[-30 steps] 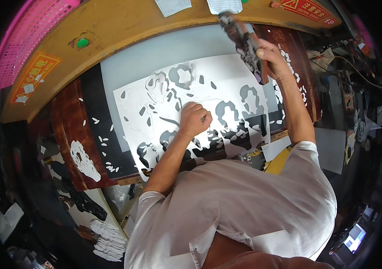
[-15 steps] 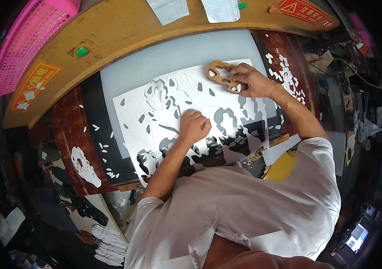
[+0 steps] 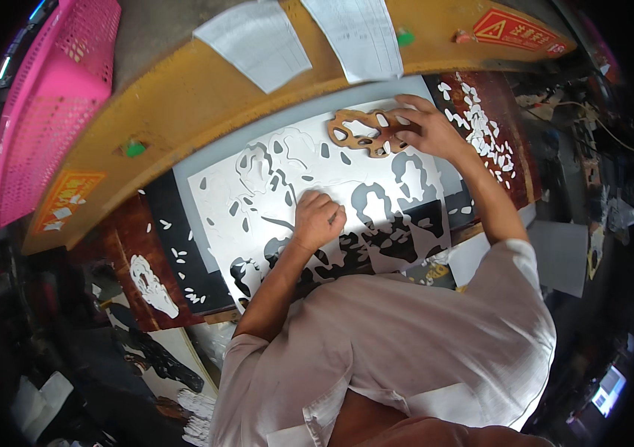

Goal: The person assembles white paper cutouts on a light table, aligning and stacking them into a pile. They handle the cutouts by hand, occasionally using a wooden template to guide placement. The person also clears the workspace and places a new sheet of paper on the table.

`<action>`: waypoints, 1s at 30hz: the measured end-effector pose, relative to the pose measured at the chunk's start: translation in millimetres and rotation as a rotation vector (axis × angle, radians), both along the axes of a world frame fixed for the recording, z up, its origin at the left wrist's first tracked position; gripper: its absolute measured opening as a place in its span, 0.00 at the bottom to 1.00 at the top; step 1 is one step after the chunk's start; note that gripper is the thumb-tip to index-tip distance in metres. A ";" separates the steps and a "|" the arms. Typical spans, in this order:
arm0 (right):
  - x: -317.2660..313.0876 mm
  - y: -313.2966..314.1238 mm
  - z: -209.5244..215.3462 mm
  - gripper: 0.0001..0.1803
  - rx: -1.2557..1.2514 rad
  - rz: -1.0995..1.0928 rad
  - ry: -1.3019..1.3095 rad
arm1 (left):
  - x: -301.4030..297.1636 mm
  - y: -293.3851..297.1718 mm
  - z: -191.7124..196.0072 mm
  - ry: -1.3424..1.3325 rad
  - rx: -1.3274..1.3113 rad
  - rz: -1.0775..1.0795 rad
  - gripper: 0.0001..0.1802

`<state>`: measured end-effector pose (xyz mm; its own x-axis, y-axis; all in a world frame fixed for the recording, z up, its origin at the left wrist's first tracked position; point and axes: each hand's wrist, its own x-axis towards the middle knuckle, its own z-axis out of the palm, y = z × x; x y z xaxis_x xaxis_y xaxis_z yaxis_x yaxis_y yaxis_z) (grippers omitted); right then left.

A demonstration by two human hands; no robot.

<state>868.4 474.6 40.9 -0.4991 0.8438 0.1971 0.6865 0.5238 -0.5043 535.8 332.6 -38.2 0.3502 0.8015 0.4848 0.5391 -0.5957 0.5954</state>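
A brown, curvy cutting die [image 3: 378, 143] with open cells lies at the upper right of a white sheet [image 3: 216, 216]. My right hand [image 3: 430, 128] grips the die's right end, thumb and fingers spread round its edge. White scraps show inside some cells. My left hand [image 3: 320, 219] rests on the middle of the sheet, its fingers curled into a fist. What is under those fingers, if anything, is hidden. Cut-out gaps run along the sheet's near side, and small oval holes and outlined shapes mark its left part.
The sheet lies on a pale cutting board [image 3: 183, 175]. A yellow machine beam [image 3: 175, 97] with green buttons [image 3: 135, 149] spans the far side, papers hanging from it. White scraps [image 3: 480, 123] litter the right. Cut pieces [image 3: 153, 287] lie left; a pink basket [image 3: 56, 112] stands far left.
My right hand has lowered and turned the die, which now lies flatter and slightly further left. My left hand stays in place. The head view has tilted a little.
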 end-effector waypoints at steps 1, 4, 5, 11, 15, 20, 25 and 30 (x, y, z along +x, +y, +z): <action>10.6 -14.9 0.8 0.24 -0.053 -0.090 0.038 | 2.9 -12.2 4.4 -0.010 -0.008 -0.005 0.05; 42.9 -82.5 -4.5 0.19 -0.101 -0.224 0.214 | 13.2 -69.9 17.8 -0.007 -0.095 -0.010 0.06; 53.4 -109.4 -6.7 0.18 -0.133 -0.259 0.252 | 20.4 -95.8 21.4 -0.005 -0.149 0.008 0.07; 77.0 -191.2 -2.0 0.14 -0.275 -0.329 0.380 | 54.1 -152.1 26.6 0.057 -0.178 0.161 0.09; 64.1 -156.1 12.6 0.17 -0.292 -0.322 0.418 | 47.9 -85.8 19.4 0.131 -0.068 0.245 0.14; 46.5 -127.8 15.9 0.15 -0.360 -0.362 0.492 | 37.3 -27.3 20.6 0.137 -0.059 0.302 0.16; 23.6 -142.7 -2.7 0.14 -0.333 -0.254 0.343 | 33.9 -30.3 18.8 0.120 0.007 0.294 0.17; -1.7 -138.2 -30.7 0.14 -0.280 -0.271 0.080 | 18.7 -48.3 2.7 0.019 0.099 0.243 0.14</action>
